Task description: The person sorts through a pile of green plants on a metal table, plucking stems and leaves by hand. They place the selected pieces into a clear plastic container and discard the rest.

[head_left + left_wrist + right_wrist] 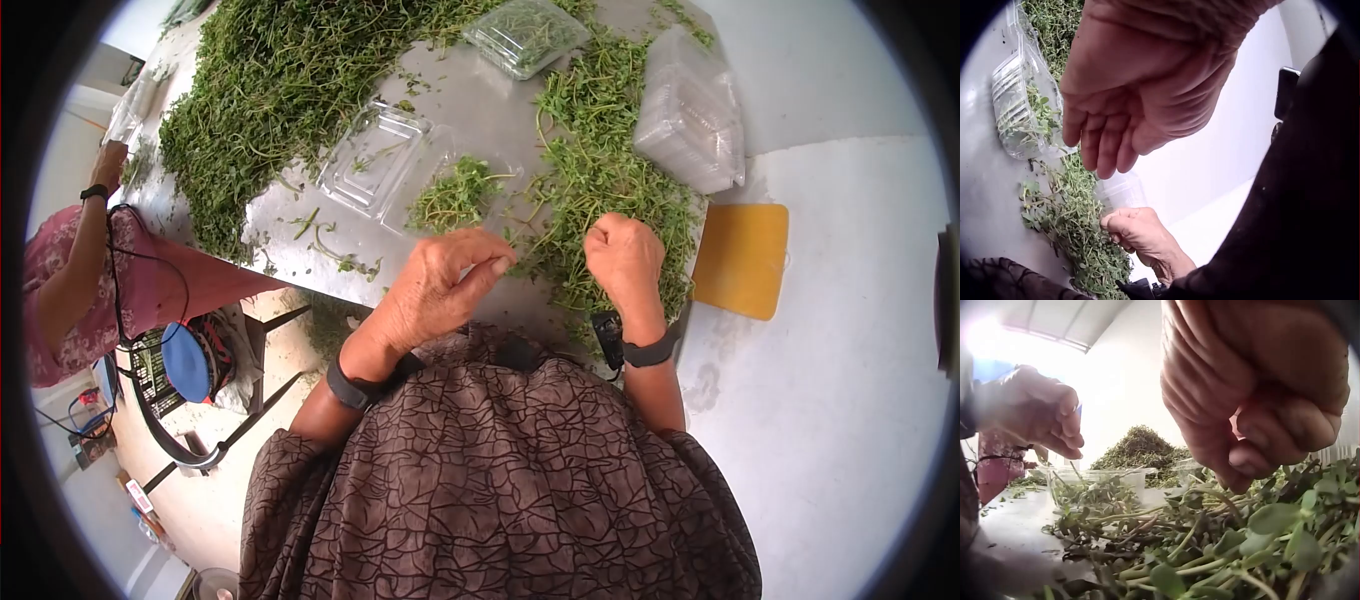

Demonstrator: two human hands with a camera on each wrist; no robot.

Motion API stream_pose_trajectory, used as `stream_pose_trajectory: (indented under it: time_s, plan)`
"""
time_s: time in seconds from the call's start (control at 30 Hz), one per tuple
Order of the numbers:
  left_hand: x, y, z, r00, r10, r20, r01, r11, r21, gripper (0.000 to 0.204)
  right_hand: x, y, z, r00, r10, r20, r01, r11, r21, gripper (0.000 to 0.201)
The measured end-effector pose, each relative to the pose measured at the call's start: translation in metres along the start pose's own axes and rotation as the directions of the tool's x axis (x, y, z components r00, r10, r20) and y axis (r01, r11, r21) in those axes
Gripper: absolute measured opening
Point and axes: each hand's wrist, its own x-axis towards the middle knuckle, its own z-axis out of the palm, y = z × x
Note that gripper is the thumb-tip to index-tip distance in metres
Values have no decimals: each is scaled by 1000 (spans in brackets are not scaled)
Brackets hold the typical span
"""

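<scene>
Over the near edge of the metal table, the left hand [445, 285] hovers beside an open clear plastic box [405, 215] holding some green sprigs [455, 195]. Its fingers bend loosely with the palm showing in the left wrist view, and nothing is seen in them. The right hand [627, 262] is over the strip of leafy stems [600, 130] on the right, fingers curled. Seen from the right wrist, its thumb and fingertips [1238, 478] pinch down at a stem among the greens [1210, 562]; the exact contact is partly hidden.
A large heap of greens [290, 90] covers the back left. A closed filled box [525, 38] stands at the back, and stacked clear boxes [690, 115] at the right. Another person's arm [85, 240] is at the left. A yellow board [742, 262] lies beyond the right edge.
</scene>
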Motion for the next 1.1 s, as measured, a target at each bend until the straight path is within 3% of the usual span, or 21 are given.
stream_pose_trajectory:
  time_s: [0.07, 0.17, 0.23, 0.33, 0.57, 0.77, 0.83, 0.87, 0.9, 0.97, 1.0, 1.03, 1.07, 1.1]
  plan:
    - [-1, 0, -1, 992, -125, 19, 127, 980, -155, 15, 2, 2, -6, 999, 28, -28, -27, 999, 24, 14]
    - [0, -3, -1, 983, -179, 34, 182, 972, -148, 18, 1, -1, -16, 997, 71, -1, -71, 996, 49, 7]
    - [0, -3, 1, 984, -174, 40, 178, 971, -158, 18, -4, 3, -14, 994, -112, 7, 112, 994, 7, 3]
    - [0, -1, 6, 984, -171, 49, 177, 968, -177, 18, -10, 0, -13, 977, -208, 39, 209, 977, -28, 9]
    - [-1, -2, 7, 986, -161, 42, 166, 972, -166, 18, -7, 9, -2, 961, -276, -12, 275, 960, -49, 15]
    - [-2, -2, 9, 988, -149, 50, 155, 976, -154, 18, -7, 1, -20, 981, -160, -110, 179, 965, 192, 9]
    - [0, 6, 6, 982, -167, 83, 178, 973, -147, 20, -8, -6, -34, 990, 99, 97, -136, 826, 547, 5]
    - [2, 9, 6, 977, -182, 115, 197, 971, -138, 24, -8, -9, -36, 989, 94, 113, -145, 750, 645, 3]
    - [3, 9, 10, 977, -181, 115, 197, 971, -139, 24, -8, -16, -42, 989, 93, 112, -144, 750, 645, 3]
    - [6, 5, 21, 990, -115, 77, 137, 888, -438, 32, -12, -38, -52, 974, 49, 222, -196, 675, 711, 1]
    - [8, 4, 26, 991, -114, 76, 136, 888, -439, 32, -16, -45, -48, 975, -18, 219, -149, 680, 718, 1]
    - [9, 2, 30, 983, -140, 115, 181, 772, -609, 34, -19, -49, -43, 974, -113, 194, -43, 754, 655, 3]
    - [9, 2, 32, 975, -158, 158, 222, 621, -751, 36, -21, -51, -38, 974, -144, 173, -6, 751, 660, 5]
    - [9, 0, 29, 975, -159, 157, 222, 621, -752, 36, -22, -51, -36, 972, -176, 153, 30, 746, 666, 6]
